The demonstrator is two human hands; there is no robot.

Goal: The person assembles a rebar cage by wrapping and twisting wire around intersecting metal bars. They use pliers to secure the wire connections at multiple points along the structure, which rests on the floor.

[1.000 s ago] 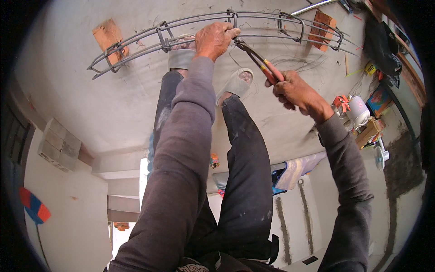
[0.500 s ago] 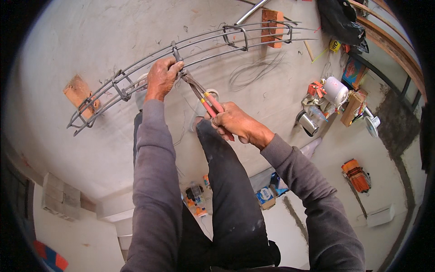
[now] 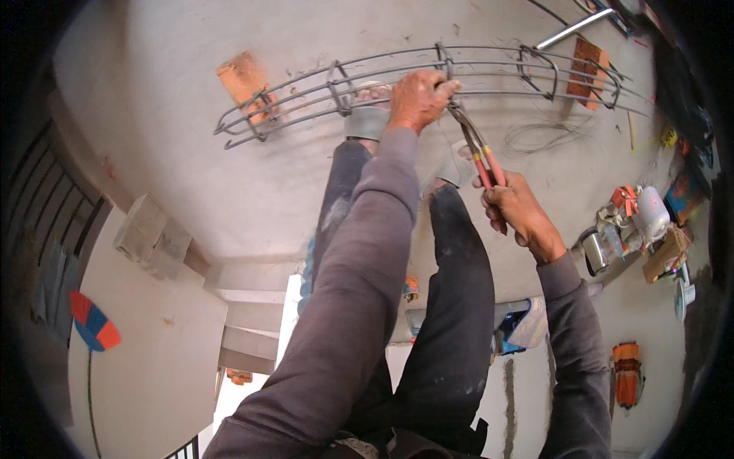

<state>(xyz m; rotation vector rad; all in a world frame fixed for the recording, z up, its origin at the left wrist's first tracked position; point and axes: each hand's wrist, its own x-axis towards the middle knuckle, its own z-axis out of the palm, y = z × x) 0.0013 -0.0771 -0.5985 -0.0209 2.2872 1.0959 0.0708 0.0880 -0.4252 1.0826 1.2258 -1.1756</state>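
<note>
A long, slightly curved cage of steel bars point(image 3: 498, 93) with square stirrups lies across the far side of the floor. My left hand point(image 3: 420, 101) is closed around the cage beside a middle stirrup point(image 3: 442, 57). In my right hand point(image 3: 520, 208) are end-cutting pincers point(image 3: 472, 136) with red and yellow handles. Their jaws meet the near bar just below my left fingers; whether they bite on a wire there is too small to tell. An orange brick point(image 3: 241, 80) sits under the cage's left end, another brick point(image 3: 587, 69) under its right end.
Loose thin wire point(image 3: 547, 138) lies coiled right of the pincers. My feet stand close to the cage. A metal tube point(image 3: 575, 29) lies at the far right. Further right are a steel cup point(image 3: 594, 251), a white container point(image 3: 651, 214) and clutter. Grey blocks point(image 3: 153, 236) stand at left.
The view has turned, so the cage and both hands appear further right and the cage more level. Both hands stay at the same stirrup, still gripping the cage and the pincers.
</note>
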